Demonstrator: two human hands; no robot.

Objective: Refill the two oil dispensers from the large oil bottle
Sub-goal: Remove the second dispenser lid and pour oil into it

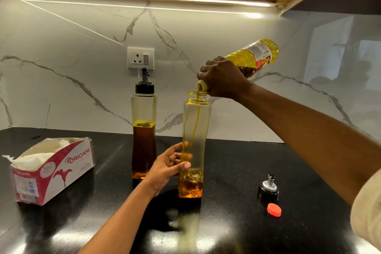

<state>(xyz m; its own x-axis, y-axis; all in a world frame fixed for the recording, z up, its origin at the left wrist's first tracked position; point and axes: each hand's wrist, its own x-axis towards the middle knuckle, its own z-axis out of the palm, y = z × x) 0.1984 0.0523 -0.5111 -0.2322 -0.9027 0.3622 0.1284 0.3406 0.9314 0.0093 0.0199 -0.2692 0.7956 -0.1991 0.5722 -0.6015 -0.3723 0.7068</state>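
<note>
Nearest to us, toward the right part of the counter, lie the orange cap of the big bottle and, just behind it, the black pourer lid, both well apart from the pouring. Near the left edge stands a tissue box, useful if a drop runs down.

In the middle of the counter our left hand holds the open dispenser low on its body, thumb in front and fingers curled behind it. The dispenser stands upright and has only a little oil at the bottom, so we judge this refill has only begun.

Just beside it on the left, a bit nearer the wall, stands the second dispenser, closed with its lid and about half full. It waits for its turn.

Above the open neck our right hand is clamped around the neck of the large oil bottle, which is tilted with the mouth down. A thin stream of oil falls through the opening.

To do this step well, we should hold the mouth close over the centre of the neck, make the tilt slow and even so the stream stays thin, press the dispenser firmly down, and watch the level, lifting the bottle before the oil reaches the shoulder.
</note>
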